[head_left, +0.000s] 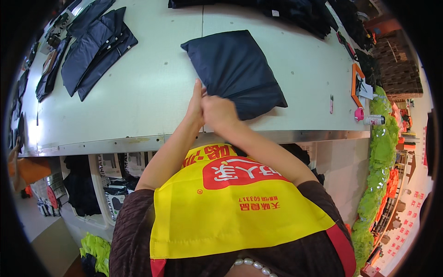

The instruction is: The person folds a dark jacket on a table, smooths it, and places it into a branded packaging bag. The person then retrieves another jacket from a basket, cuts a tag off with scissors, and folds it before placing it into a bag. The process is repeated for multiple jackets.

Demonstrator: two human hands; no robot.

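A folded dark navy garment [235,69] lies on the pale worktable [152,92] in front of me. My left hand [196,104] is flat and upright against the garment's near left edge, fingers straight. My right hand [218,111] sits beside it, fingers curled over the garment's near corner, gripping the fabric. Both forearms come up from below over my yellow apron.
More dark garments are spread at the table's far left [94,44] and piled along the far edge [295,14]. At the right sit an orange frame [356,83], a pink tape roll [359,113] and a small bottle [374,120]. Shelves with packaged goods [115,180] stand under the table.
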